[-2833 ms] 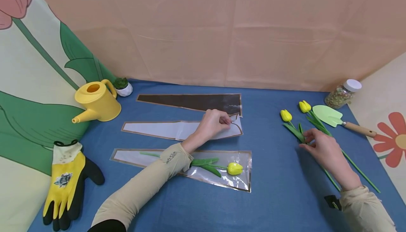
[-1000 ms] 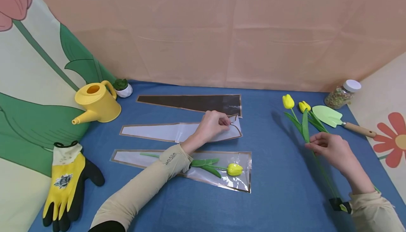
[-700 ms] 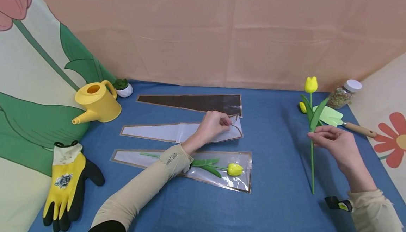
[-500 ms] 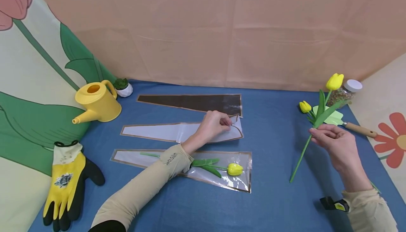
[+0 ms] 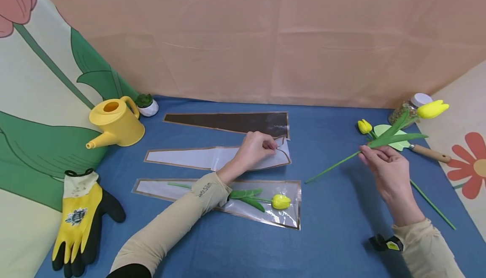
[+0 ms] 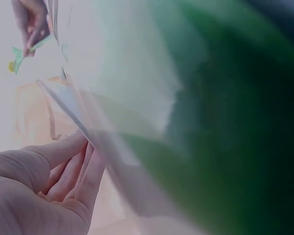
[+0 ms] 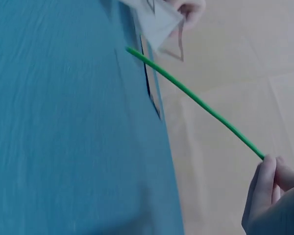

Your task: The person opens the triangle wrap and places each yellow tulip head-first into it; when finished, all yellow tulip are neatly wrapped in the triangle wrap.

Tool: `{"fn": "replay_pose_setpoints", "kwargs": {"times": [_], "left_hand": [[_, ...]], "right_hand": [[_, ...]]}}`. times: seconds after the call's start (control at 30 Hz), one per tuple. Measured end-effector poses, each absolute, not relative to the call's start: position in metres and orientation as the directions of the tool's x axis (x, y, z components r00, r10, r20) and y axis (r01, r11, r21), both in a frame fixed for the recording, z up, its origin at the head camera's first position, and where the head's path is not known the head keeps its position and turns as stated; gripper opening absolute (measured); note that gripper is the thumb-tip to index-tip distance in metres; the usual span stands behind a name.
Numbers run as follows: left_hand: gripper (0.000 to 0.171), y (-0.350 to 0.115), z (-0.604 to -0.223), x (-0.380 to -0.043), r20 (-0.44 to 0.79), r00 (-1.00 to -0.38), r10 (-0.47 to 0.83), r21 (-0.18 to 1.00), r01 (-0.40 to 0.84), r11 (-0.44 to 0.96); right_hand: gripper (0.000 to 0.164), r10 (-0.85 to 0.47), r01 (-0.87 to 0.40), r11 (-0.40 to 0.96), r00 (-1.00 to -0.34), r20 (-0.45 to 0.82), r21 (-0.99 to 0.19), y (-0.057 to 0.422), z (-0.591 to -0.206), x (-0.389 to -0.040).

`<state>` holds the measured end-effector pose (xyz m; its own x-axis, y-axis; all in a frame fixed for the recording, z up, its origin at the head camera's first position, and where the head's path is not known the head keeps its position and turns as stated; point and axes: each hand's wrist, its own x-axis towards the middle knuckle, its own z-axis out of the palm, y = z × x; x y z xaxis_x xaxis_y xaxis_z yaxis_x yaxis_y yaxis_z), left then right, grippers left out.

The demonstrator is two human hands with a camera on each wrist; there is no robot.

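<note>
With a clock face imagined on the blue cloth-covered counter (image 5: pixel 326 227), centred on the left hand (image 5: pixel 253 149) with 12 farthest, a tapered clear sleeve with brown trim (image 5: pixel 292 219) is seen nearest, at 6; the yellow tulip inside it (image 5: pixel 280 201) should not be dragged by the forearm. At 3, a green-stemmed yellow tulip with long leaves (image 5: pixel 387 139) is held above the counter, its stem clamped near the leaves by the right hand's (image 5: pixel 389 172) fingers, bloom toward 2, bare tip toward 8. The stem is probably best levelled along the 3-to-9 line and fed in tip first, leaves gathered. Beyond, the tapered white sleeve with brown trim (image 5: pixel 182 153) is pinched at its wide end by the left fingers; that mouth should be held wide, uncreased. At 12, a tapered dark-brown sleeve (image 5: pixel 243 122) should be left unbumped.
</note>
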<state>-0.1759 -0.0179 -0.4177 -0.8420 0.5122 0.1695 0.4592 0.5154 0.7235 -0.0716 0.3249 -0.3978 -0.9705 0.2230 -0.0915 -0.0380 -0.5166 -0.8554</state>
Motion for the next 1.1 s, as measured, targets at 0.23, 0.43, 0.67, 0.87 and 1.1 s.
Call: {"fn": "replay_pose_setpoints", "kwargs": {"times": [0.23,0.43,0.67,0.87,1.1], "left_hand": [[0.009,-0.017,-0.418,-0.176,0.17,-0.839,0.517,0.721,0.464,0.515],[0.009,-0.016,-0.418,-0.176,0.159,-0.839,0.521,0.725,0.457,0.515],[0.008,-0.016,-0.418,-0.174,0.161,-0.839,0.52,0.73,0.456,0.509],[0.009,-0.015,-0.419,-0.174,0.171,-0.839,0.517,0.734,0.458,0.501],[0.008,-0.015,-0.419,-0.174,0.182,-0.833,0.522,0.726,0.472,0.5]], "right_hand": [[0.014,0.322,-0.124,-0.602,-0.942,-0.098,-0.789,0.306,-0.39,-0.077],[0.015,0.392,-0.181,-0.645,-0.912,-0.119,-0.742,0.296,-0.385,-0.081],[0.016,0.442,-0.193,-0.64,-0.884,-0.151,-0.744,0.281,-0.391,-0.089],[0.014,0.472,-0.175,-0.61,-0.864,-0.177,-0.772,0.267,-0.399,-0.094],[0.013,0.464,-0.135,-0.613,-0.859,-0.216,-0.779,0.254,-0.405,-0.096]]}}
